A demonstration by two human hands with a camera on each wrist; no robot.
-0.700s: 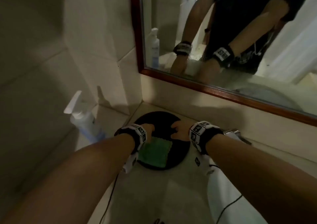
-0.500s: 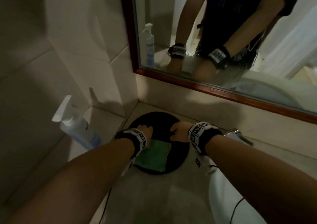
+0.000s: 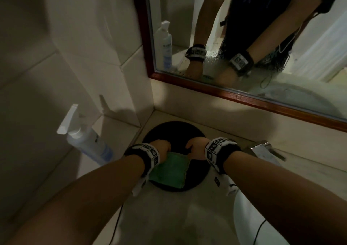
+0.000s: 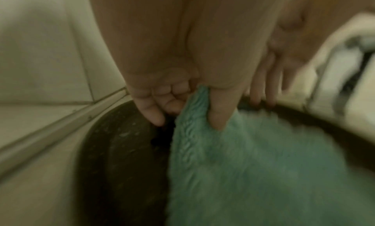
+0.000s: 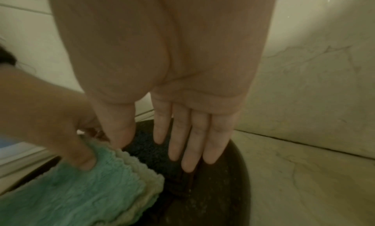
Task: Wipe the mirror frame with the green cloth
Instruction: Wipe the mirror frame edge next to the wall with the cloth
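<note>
A folded green cloth [image 3: 170, 171] lies on a round black tray [image 3: 174, 130] in the counter's corner. My left hand [image 3: 161, 148] pinches the cloth's far left edge [image 4: 202, 110] between thumb and curled fingers [image 4: 154, 112]. My right hand [image 3: 195, 147] hovers beside it with straight fingers [image 5: 188, 151] over the tray [image 5: 215, 189], holding nothing; its thumb is near the cloth's corner [image 5: 81, 189]. The mirror's dark red wooden frame [image 3: 244, 98] runs along the wall above and behind the tray.
A white spray bottle [image 3: 88, 143] leans in the left wall corner. A chrome tap [image 3: 262, 151] sits right of the tray, with a white basin rim [image 3: 249, 216] below it. Tiled walls close in on the left and at the back.
The head view has shifted slightly down and closer. Both hands stay over the tray; the left hand's fingers have closed on the cloth's edge.
</note>
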